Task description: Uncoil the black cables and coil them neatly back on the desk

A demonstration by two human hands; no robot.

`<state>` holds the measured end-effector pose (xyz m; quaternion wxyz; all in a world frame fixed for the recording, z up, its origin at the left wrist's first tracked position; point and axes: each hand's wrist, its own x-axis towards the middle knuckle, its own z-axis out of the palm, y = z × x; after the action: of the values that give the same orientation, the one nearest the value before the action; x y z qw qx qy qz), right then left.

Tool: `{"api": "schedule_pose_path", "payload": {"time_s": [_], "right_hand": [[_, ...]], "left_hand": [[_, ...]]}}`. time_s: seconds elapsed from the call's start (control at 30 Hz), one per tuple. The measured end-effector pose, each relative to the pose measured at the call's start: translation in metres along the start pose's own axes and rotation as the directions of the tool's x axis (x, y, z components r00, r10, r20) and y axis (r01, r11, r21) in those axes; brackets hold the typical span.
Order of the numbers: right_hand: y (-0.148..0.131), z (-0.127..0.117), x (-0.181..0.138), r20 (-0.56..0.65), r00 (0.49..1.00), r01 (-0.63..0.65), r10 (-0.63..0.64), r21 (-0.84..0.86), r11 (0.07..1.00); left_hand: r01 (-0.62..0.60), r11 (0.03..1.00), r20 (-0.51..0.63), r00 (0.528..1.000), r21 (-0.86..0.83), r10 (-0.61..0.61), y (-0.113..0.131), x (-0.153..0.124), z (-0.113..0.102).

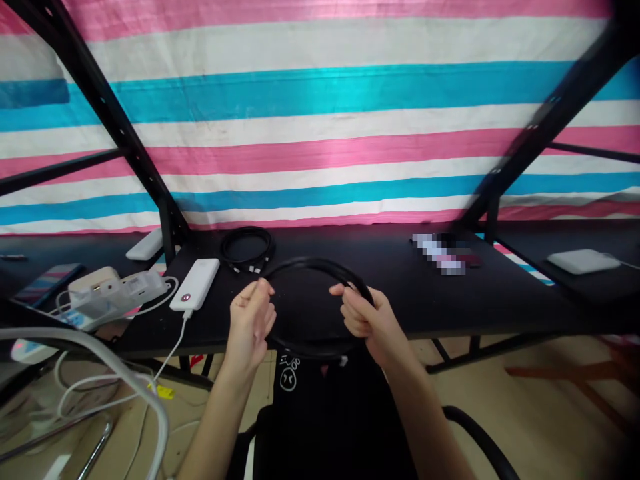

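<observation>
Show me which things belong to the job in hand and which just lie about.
In hand:
looped black cable, held by left hand and right hand

Seemingly lying about:
second black cable coil, though possibly related
white power bank
blurred items at right

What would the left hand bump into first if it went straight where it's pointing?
Probably the black cable coil lying on the table ahead of the left hand, though the hand's height is unclear, so it might pass above.

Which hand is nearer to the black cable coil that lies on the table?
Left. The left hand is just on the near side of that coil; the right hand is farther away, to its right.
</observation>
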<state>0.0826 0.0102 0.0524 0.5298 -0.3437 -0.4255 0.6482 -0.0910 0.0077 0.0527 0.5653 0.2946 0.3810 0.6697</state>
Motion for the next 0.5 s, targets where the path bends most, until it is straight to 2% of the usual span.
{"api": "schedule_pose_path", "payload": {"time_s": [0.17,0.3,0.4,0.5], "right_hand": [[0.004,0.012,-0.001,0.01,0.994,-0.103,0.105,0.318,0.942],[0.005,0.018,-0.004,0.005,0.993,-0.111,0.119,0.394,0.912],[0.003,0.008,-0.006,-0.015,0.998,-0.043,0.054,0.408,0.912],[0.001,-0.008,-0.008,-0.009,1.0,0.01,-0.007,0.415,0.91]], "left_hand": [[0.032,0.967,-0.077,0.996,-0.253,-0.053,0.002,-0.005,0.004],[0.036,0.95,-0.086,0.994,-0.311,-0.066,-0.005,-0.01,0.012],[0.119,0.945,0.073,0.992,-0.305,-0.102,-0.004,-0.014,0.013],[0.217,0.951,0.29,0.945,-0.221,-0.149,0.001,-0.016,0.007]]}}
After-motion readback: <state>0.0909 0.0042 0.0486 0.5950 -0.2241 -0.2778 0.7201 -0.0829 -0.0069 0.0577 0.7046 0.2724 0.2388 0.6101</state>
